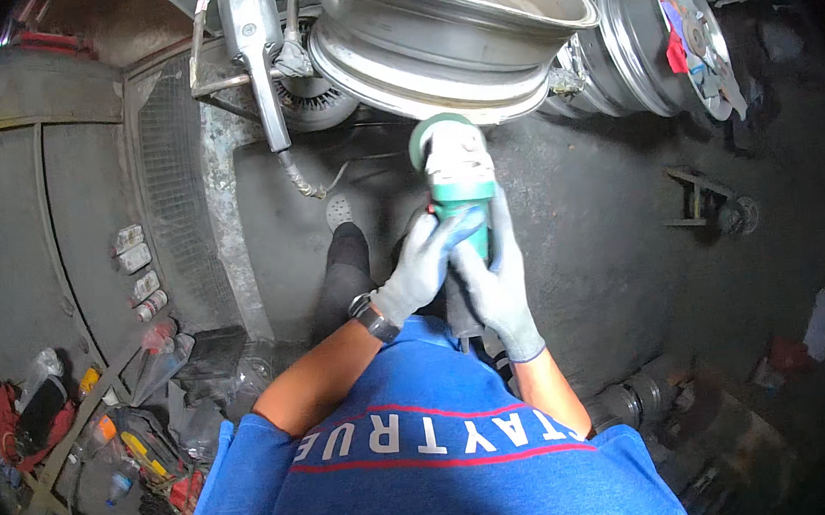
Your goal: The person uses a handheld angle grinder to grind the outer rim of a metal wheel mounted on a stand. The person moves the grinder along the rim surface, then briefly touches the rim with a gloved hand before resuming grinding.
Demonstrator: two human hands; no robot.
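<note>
A green and silver angle grinder [464, 192] is held out in front of me, its disc end up against or very near the lower rim of a large metal wheel rim [450, 42]. Whether the disc touches the rim I cannot tell. My left hand [423, 261], in a grey work glove, wraps the left side of the grinder body. On its right side my right hand [502, 293], gloved the same way, grips the body lower down with fingers stretched along it. The grinder's rear end and cord are partly hidden by my hands.
Left of the rim hangs a grey power tool [256, 63] on a metal frame. More wheel rims [651, 41] stand at the back right. A small wheeled metal stand [708, 201] sits on the right floor. Several bottles [137, 271], bags and tools crowd the left side.
</note>
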